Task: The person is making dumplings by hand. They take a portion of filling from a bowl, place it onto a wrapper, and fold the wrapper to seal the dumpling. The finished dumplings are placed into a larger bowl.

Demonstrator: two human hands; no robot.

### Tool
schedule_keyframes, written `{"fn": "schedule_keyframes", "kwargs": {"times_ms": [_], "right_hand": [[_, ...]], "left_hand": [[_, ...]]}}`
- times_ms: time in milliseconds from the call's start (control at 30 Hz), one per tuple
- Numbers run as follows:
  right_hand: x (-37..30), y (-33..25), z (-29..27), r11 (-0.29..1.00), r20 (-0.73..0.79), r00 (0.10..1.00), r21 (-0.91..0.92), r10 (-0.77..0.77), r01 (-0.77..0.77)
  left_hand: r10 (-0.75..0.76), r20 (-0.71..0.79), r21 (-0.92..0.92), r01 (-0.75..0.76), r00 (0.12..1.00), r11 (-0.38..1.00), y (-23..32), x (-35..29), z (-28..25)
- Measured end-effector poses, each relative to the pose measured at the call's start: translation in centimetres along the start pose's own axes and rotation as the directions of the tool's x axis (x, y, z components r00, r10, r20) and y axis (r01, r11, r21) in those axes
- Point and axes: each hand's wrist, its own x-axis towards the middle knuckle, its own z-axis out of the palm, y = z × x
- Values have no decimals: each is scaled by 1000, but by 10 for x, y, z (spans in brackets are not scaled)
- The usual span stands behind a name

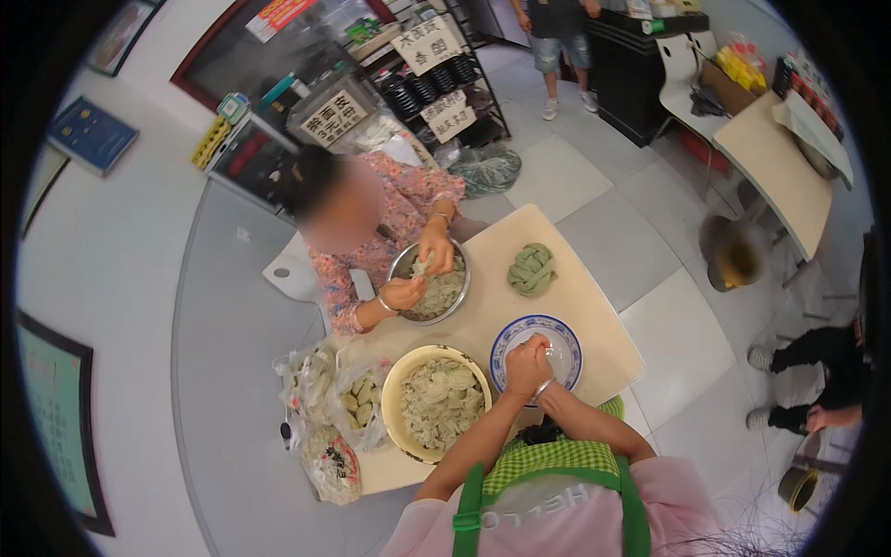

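Note:
My left hand [523, 369] and my right hand [539, 360] are pressed together over the near side of a white bowl with a blue patterned rim [574, 345]. Both sets of fingers are closed; whatever lies between them is hidden. A bracelet circles my right wrist. Left of my hands stands a large cream basin [391, 408] filled with pale greenish, torn-looking pieces [441, 399]. Beyond the patterned bowl lies a coiled bundle of green strands [533, 270]. Across the table, another person's hands pinch a pale piece above a steel bowl [467, 278] holding similar pieces.
Plastic bags of pale pieces [360, 395] crowd the table's left end, beside the cream basin. The co-worker sits at the far left side of the tabletop [594, 316]. A bin [729, 255] and a second table [780, 167] stand to the right. Other people stand nearby.

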Motion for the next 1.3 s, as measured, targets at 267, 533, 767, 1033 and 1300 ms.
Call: {"fn": "schedule_keyframes", "kwargs": {"times_ms": [267, 533, 767, 1033, 1300], "right_hand": [[1, -15, 195, 705, -699, 690, -395, 186, -590], [-6, 57, 195, 45, -352, 864, -918, 360, -393], [-2, 116, 148, -537, -78, 968, -841, 238, 64], [10, 120, 166, -99, -417, 879, -909, 231, -405], [-21, 131, 178, -64, -260, 954, -965, 153, -253]], "left_hand": [[-407, -63, -446, 339, 911, 828, -35, -20, -53], [-807, 225, -688, 676, 546, 265, -74, -90, -157], [-830, 101, -767, 574, 548, 285, -88, -119, -195], [-707, -153, -490, 569, 690, 661, -156, -120, -218], [-550, 80, -514, 507, 832, 692, -121, -105, -211]]}}
